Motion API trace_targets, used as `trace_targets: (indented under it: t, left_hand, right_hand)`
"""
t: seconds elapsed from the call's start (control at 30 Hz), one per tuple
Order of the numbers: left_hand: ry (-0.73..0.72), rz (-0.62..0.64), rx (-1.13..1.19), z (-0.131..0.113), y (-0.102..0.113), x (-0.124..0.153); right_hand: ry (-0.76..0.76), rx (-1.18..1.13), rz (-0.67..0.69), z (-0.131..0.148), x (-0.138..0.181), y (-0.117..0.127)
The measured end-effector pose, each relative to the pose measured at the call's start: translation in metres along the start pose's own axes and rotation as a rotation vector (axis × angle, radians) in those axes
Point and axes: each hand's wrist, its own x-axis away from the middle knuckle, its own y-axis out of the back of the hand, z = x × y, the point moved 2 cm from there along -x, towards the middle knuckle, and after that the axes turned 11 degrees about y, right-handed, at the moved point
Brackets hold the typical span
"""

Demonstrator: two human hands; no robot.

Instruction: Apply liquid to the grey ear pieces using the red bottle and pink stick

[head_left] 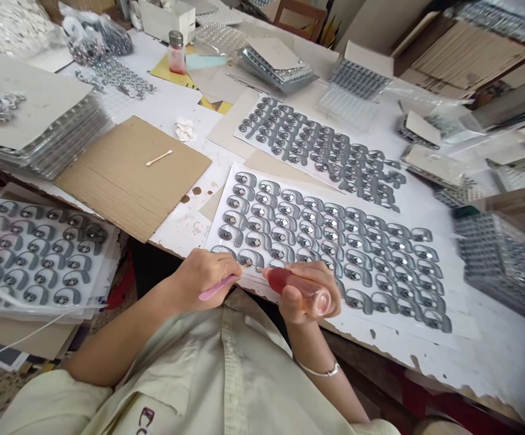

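Note:
My left hand (199, 279) is closed around a slim pink-handled tool (217, 288); its tip, by the fingertips, is too small to make out. In my right hand (328, 279) I grip a small squeeze bottle (298, 289) of reddish liquid, tilted so its nozzle points left toward the left hand's fingertips. Both hands are over the near edge of a white sheet (220, 208) bearing rows of curved grey shapes, each with a small shiny round piece. One such piece (246, 262) lies between the bottle's nozzle and my left fingers.
A second sheet of similar pieces (321, 148) lies behind. To the left are a brown board (126, 175) with a cotton swab (159, 158), stacked trays (40, 133) and another filled sheet (31, 254). A jar of red liquid (177, 54) stands at the back.

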Motion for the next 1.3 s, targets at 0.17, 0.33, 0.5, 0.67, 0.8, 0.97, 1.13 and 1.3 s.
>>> trace_targets:
  t: [0.17, 0.33, 0.5, 0.67, 0.8, 0.97, 1.13, 1.3]
  left_hand:
    - [0.013, 0.007, 0.009, 0.001, 0.0, 0.0]
    - [0.033, 0.021, 0.036, 0.003, -0.001, 0.001]
    - [0.027, 0.011, 0.077, 0.005, 0.0, 0.0]
    - [0.005, -0.009, 0.105, 0.005, 0.0, 0.0]
    - [0.01, -0.009, 0.122, 0.006, 0.0, 0.0]
    - [0.011, -0.002, 0.127, 0.007, 0.0, 0.0]
    - [0.025, -0.006, 0.144, 0.011, -0.001, 0.003]
    - [0.054, 0.006, 0.185, 0.012, -0.001, 0.002]
  right_hand:
    - [-0.025, -0.014, 0.022, 0.0, 0.001, -0.001]
    - [-0.029, 0.003, 0.023, 0.001, 0.0, -0.001]
    - [-0.024, 0.041, 0.032, 0.001, 0.001, -0.001]
    - [-0.018, 0.01, 0.034, 0.0, 0.003, 0.0]
    - [0.005, 0.022, 0.017, 0.001, 0.001, -0.001]
    - [-0.016, 0.014, 0.029, 0.003, -0.002, -0.003]
    - [-0.017, 0.009, 0.034, 0.004, -0.004, -0.003]
    - [-0.016, -0.015, 0.039, 0.003, -0.001, -0.002]
